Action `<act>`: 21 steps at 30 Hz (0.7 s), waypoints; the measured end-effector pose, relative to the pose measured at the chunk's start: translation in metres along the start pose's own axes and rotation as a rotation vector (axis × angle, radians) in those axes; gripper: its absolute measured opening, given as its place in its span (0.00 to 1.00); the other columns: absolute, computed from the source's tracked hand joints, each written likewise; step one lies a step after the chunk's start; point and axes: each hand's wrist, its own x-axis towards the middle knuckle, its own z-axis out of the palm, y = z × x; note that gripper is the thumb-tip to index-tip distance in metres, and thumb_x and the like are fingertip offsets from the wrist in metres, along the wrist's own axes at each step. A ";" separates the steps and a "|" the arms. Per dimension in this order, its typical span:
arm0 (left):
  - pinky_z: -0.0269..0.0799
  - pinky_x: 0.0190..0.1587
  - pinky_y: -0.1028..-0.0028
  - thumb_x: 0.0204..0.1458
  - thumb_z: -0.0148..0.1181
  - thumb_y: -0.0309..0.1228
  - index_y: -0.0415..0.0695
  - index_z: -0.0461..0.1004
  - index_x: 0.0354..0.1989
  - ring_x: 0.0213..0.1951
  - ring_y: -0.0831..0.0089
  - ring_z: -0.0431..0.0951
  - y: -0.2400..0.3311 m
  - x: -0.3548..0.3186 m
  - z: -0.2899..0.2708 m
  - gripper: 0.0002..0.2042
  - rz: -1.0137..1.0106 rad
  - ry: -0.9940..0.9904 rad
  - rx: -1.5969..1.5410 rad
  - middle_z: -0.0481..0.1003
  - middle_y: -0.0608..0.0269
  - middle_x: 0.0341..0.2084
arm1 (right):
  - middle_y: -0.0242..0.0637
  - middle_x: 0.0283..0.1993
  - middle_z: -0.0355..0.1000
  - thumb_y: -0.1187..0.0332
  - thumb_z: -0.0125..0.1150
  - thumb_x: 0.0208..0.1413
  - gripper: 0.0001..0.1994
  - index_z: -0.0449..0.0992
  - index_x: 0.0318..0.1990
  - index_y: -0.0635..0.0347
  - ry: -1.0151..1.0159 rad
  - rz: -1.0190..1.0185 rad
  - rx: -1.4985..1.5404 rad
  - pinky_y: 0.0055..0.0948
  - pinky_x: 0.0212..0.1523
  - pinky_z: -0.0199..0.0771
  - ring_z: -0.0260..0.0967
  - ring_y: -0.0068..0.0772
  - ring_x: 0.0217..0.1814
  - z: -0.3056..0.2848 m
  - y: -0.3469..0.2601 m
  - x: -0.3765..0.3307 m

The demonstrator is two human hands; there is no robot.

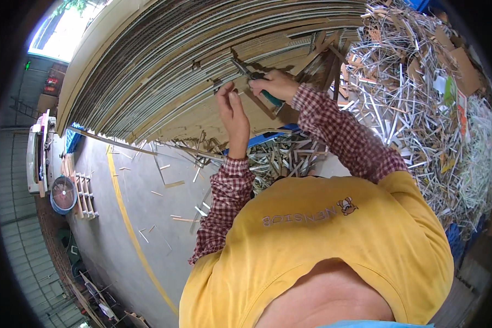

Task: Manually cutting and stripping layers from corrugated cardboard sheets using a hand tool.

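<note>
Nearest is the yellow garment (311, 240) of the person, with the checked sleeves (232, 186) reaching forward from it. The left hand (235, 115) is raised before the cardboard stack (164, 90); its fingers are spread and hold nothing that I can see, and whether they touch the stack I cannot tell. The right hand (276, 86) has its fingers closed around a hand tool (241, 68), which has a green handle and a grey front part pointing up and left, against the layered edge of the stack.

For good work here, I think the right wrist should be firm and the tool in line with the layers, so that its tip does not tear the sheets. The left hand could steady the edge, but should be kept out of the line of the tip.

Loose brown strips (328, 63) lean at the right end of the stack and may catch the right sleeve. Below the hands, thin offcuts (290, 156) lie heaped beside a blue edge (259, 138). To the right rises a big scrap heap (393, 117). On the left, scattered pieces on the floor (101, 224) could trouble the feet; farther stands a round fan (64, 194).
</note>
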 end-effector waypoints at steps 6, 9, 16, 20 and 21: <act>0.66 0.42 0.73 0.58 0.37 0.37 0.37 0.62 0.45 0.39 0.70 0.69 0.007 -0.014 -0.016 0.15 0.014 0.144 -0.107 0.68 0.56 0.39 | 0.36 0.16 0.69 0.54 0.52 0.47 0.19 0.75 0.21 0.62 0.139 -0.104 0.103 0.29 0.24 0.64 0.65 0.31 0.18 0.019 -0.013 -0.024; 0.66 0.43 0.71 0.58 0.38 0.33 0.35 0.62 0.44 0.37 0.72 0.68 0.010 -0.025 -0.038 0.14 0.094 0.201 -0.128 0.66 0.56 0.36 | 0.37 0.18 0.69 0.58 0.51 0.49 0.15 0.73 0.30 0.63 0.227 -0.526 -0.250 0.32 0.25 0.65 0.65 0.30 0.20 0.035 -0.015 -0.072; 0.65 0.45 0.72 0.58 0.37 0.36 0.36 0.60 0.47 0.40 0.70 0.69 0.014 -0.026 -0.062 0.16 -0.103 0.177 0.000 0.66 0.53 0.41 | 0.30 0.15 0.64 0.53 0.54 0.48 0.18 0.74 0.26 0.62 -0.257 -0.061 -0.074 0.24 0.18 0.58 0.57 0.18 0.16 0.032 -0.011 -0.051; 0.62 0.46 0.72 0.58 0.35 0.43 0.38 0.59 0.51 0.44 0.67 0.68 0.010 -0.004 -0.037 0.21 -0.006 0.039 0.025 0.67 0.53 0.43 | 0.32 0.16 0.68 0.48 0.49 0.48 0.21 0.74 0.22 0.59 -0.141 -0.087 -0.164 0.27 0.20 0.60 0.61 0.22 0.16 0.037 -0.019 0.002; 0.60 0.48 0.73 0.58 0.34 0.45 0.38 0.58 0.52 0.45 0.67 0.67 0.009 -0.001 -0.033 0.23 -0.020 0.002 0.005 0.66 0.53 0.43 | 0.32 0.17 0.68 0.48 0.48 0.48 0.21 0.74 0.22 0.59 -0.137 -0.034 -0.142 0.27 0.21 0.61 0.61 0.23 0.17 0.039 -0.021 0.009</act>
